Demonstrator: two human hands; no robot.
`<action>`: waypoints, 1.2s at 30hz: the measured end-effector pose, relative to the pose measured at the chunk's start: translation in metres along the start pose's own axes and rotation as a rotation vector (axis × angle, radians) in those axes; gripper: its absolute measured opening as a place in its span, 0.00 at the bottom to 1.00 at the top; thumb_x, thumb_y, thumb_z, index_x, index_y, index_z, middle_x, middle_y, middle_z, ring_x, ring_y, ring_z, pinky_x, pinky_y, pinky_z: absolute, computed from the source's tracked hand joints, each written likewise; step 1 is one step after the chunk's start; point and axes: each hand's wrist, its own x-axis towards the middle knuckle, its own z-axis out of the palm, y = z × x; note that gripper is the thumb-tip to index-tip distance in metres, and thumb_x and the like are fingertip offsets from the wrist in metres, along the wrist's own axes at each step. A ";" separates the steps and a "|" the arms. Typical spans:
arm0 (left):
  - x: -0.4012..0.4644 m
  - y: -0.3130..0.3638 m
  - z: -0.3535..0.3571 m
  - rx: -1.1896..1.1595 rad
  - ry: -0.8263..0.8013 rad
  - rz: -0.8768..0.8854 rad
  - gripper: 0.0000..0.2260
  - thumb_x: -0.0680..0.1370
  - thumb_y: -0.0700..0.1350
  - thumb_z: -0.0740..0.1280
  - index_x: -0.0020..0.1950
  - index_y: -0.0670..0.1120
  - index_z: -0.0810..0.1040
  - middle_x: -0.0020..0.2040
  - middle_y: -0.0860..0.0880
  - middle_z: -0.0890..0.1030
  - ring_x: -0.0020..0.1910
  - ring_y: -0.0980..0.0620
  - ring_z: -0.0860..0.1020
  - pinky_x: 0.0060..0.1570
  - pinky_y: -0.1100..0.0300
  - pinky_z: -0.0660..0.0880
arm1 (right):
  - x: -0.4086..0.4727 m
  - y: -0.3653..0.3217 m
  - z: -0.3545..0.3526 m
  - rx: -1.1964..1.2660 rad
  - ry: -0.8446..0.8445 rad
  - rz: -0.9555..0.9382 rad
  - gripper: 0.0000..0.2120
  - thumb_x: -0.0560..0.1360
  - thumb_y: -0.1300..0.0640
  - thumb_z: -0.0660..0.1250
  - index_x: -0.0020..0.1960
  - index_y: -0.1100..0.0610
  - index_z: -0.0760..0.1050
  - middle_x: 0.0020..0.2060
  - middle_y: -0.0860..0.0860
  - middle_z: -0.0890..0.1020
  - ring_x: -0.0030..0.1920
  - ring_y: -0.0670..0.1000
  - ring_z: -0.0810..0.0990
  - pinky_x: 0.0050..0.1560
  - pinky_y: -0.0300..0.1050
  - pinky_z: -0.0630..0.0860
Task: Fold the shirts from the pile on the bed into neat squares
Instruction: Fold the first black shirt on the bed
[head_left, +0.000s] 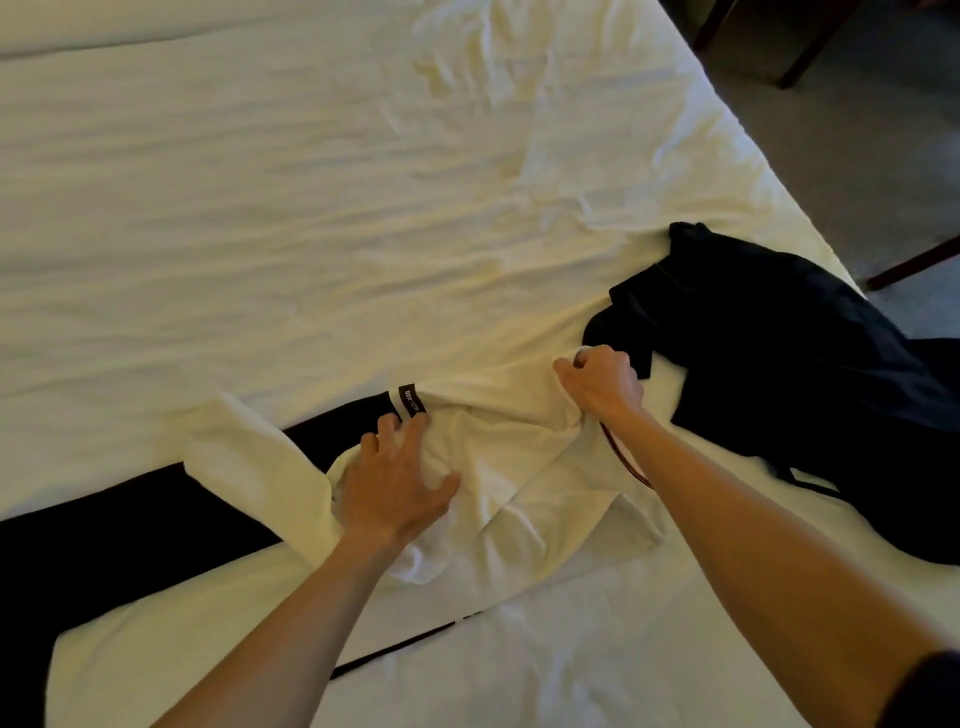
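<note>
A white shirt (519, 467) is lying crumpled on the bed (260, 234) in the lower middle of the frame, partly over a black band (130, 530) running across the sheet from the lower left. The left hand (397, 483) is pressing down on the shirt with fingers spread and fairly straight, just below a small black label (412, 400) with white lettering too blurred to read. The right hand (602, 384) is curling its fingers around a bunched edge of the white shirt, at centre right. Just beside that hand, a dark shirt (779, 353) is lying in a loose heap at the right edge of the bed. Dark wooden furniture legs (810, 52) are showing in the upper right.
</note>
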 end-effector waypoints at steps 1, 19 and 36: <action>0.000 -0.003 0.002 0.017 0.006 0.001 0.35 0.69 0.69 0.65 0.73 0.57 0.63 0.68 0.48 0.64 0.65 0.43 0.69 0.50 0.47 0.76 | 0.007 0.000 -0.002 0.053 0.015 0.041 0.18 0.78 0.48 0.62 0.33 0.57 0.71 0.32 0.53 0.74 0.37 0.56 0.76 0.38 0.45 0.70; -0.019 -0.021 -0.010 0.015 -0.157 -0.143 0.59 0.55 0.85 0.58 0.79 0.63 0.39 0.81 0.48 0.40 0.79 0.43 0.38 0.69 0.34 0.61 | -0.061 -0.001 0.041 0.149 0.411 -0.435 0.23 0.77 0.50 0.64 0.69 0.58 0.68 0.67 0.57 0.72 0.66 0.59 0.69 0.62 0.55 0.66; -0.080 -0.149 -0.030 0.215 0.088 0.402 0.21 0.69 0.53 0.63 0.61 0.51 0.78 0.64 0.48 0.78 0.62 0.42 0.76 0.55 0.44 0.67 | -0.115 0.055 0.078 -0.220 -0.165 -0.981 0.33 0.63 0.53 0.65 0.69 0.50 0.70 0.76 0.53 0.63 0.78 0.55 0.57 0.77 0.65 0.49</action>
